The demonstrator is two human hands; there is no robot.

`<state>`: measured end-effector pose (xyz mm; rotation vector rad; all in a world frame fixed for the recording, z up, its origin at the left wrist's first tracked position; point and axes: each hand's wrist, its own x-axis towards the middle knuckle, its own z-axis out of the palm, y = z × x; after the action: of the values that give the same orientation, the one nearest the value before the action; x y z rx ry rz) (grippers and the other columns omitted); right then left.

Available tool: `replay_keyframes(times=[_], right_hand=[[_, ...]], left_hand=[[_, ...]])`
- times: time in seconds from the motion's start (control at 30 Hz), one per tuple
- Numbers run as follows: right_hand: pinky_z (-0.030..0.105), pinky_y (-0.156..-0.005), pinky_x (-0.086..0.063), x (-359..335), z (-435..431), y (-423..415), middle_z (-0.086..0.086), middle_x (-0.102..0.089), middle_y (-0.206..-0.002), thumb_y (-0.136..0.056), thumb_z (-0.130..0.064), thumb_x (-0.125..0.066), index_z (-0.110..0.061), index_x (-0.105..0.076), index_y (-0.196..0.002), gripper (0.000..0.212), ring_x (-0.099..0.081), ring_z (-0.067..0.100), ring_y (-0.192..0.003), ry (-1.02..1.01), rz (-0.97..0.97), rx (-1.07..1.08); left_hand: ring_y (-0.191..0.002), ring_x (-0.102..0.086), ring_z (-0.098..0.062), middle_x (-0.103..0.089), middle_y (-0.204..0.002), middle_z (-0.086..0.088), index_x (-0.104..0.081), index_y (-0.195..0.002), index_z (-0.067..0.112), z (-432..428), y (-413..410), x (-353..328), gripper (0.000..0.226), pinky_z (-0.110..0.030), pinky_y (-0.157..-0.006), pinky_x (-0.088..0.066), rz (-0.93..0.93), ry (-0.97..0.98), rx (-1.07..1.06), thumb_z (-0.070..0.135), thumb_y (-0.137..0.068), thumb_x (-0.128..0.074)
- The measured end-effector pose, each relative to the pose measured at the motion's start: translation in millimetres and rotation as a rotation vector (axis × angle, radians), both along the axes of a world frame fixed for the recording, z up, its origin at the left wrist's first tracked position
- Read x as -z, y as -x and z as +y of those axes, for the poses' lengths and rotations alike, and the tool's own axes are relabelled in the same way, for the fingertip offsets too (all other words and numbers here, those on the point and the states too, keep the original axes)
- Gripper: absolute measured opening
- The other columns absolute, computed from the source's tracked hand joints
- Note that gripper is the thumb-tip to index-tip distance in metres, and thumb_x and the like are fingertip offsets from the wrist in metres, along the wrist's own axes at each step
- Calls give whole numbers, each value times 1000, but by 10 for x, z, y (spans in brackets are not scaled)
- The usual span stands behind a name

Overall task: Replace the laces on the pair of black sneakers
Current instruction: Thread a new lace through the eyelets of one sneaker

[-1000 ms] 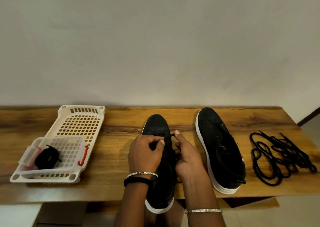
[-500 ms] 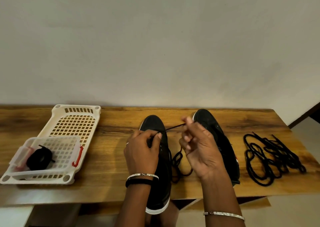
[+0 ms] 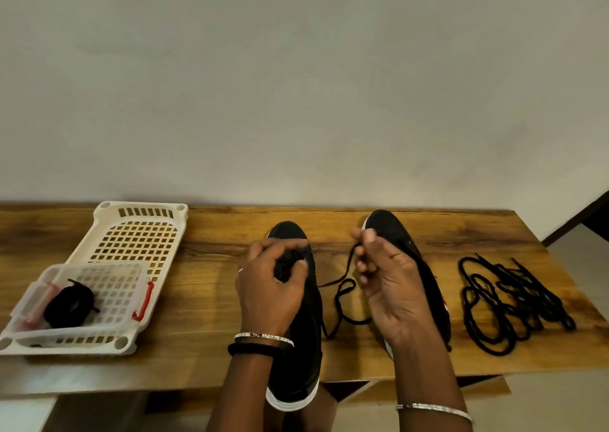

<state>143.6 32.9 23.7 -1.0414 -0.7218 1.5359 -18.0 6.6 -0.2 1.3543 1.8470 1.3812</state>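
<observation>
This looks like a room in a home rather than a workshop or a shop, though nothing settles it. A plain, pale painted wall (image 3: 296,85) runs behind a narrow table (image 3: 204,299) with a wood-grain top, and at the far right a dark skirting strip (image 3: 560,232) meets a pale floor (image 3: 580,267). The things on the table are household ones — a white perforated plastic tray (image 3: 138,212), a small clear plastic box (image 3: 99,268) with red clasps set in it, a pair of black sneakers (image 3: 296,372) and a heap of loose black laces (image 3: 507,303).
</observation>
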Motion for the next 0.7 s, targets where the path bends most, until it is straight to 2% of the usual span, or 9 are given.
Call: replay_keyframes(times=[0.07, 0.17, 0.27, 0.33, 0.37, 0.43, 0.6, 0.7], right_hand=[[17, -51, -34, -11, -18, 118, -1, -61, -71, -85, -28, -71, -8, -80, -97, 25, -45, 6, -57, -13, -78, -104], [20, -50, -29, -32, -20, 195, -5, -59, -64, -81, -30, -73, -7, -80, -98, 30, -39, 6, -55, -14, -105, -143], [25, -56, -23, -23, -14, 171, -11, -61, -61, -83, -29, -73, -5, -79, -100, 30, -32, 8, -56, -10, -121, -126], [25, -57, -25, -14, -14, 149, -10, -58, -63, -84, -30, -72, -7, -79, -99, 28, -34, 7, -58, 5, -84, -89], [24, -56, -28, -9, -6, 134, -8, -55, -64, -84, -31, -72, -8, -79, -98, 27, -37, 7, -59, 17, -38, -50], [23, -57, -35, 0, 23, 72, -4, -58, -71, -86, -32, -70, -9, -78, -99, 28, -46, 7, -63, 40, 80, 66], [31, -92, -56, 14, 57, -87, 2, -73, -99, -86, -35, -67, -13, -73, -97, 26, -69, 14, -92, 14, 343, 207], [31, -90, -59, 2, 64, -126, 5, -74, -98, -93, -29, -62, -10, -71, -98, 22, -72, 15, -92, 0, 527, 255]], left_hand=[[-109, -51, -7, -56, -111, 22, -70, -99, 48, -6, -66, -11, 27, -41, -92, -46, 84, -56, 77, 57, -74, -65], [-109, -50, -8, -58, -107, 24, -62, -106, 54, 12, -137, 6, 34, -50, -90, -46, 114, -74, 102, 67, -75, -58], [-106, -52, -10, -60, -102, 24, -63, -96, 47, 26, -169, 21, 25, -51, -88, -46, 95, -72, 103, 62, -76, -58], [-105, -52, -10, -61, -101, 23, -64, -83, 40, 25, -181, 5, 14, -51, -90, -45, 89, -44, 87, 52, -77, -62], [-105, -52, -9, -61, -102, 22, -64, -77, 38, 27, -178, -1, 8, -50, -91, -43, 90, -21, 72, 45, -77, -66], [-106, -50, -8, -61, -104, 20, -63, -73, 38, 28, -153, -8, 12, -50, -94, -40, 95, 31, 23, 34, -80, -72], [-104, -53, -11, -57, -104, 16, -63, -73, 35, 36, -19, 34, 15, -54, -93, -44, 87, 137, -32, 29, -81, -74], [-100, -56, -10, -55, -103, 18, -64, -72, 35, 34, 10, 39, 14, -54, -90, -47, 98, 142, -36, 30, -81, -74]])
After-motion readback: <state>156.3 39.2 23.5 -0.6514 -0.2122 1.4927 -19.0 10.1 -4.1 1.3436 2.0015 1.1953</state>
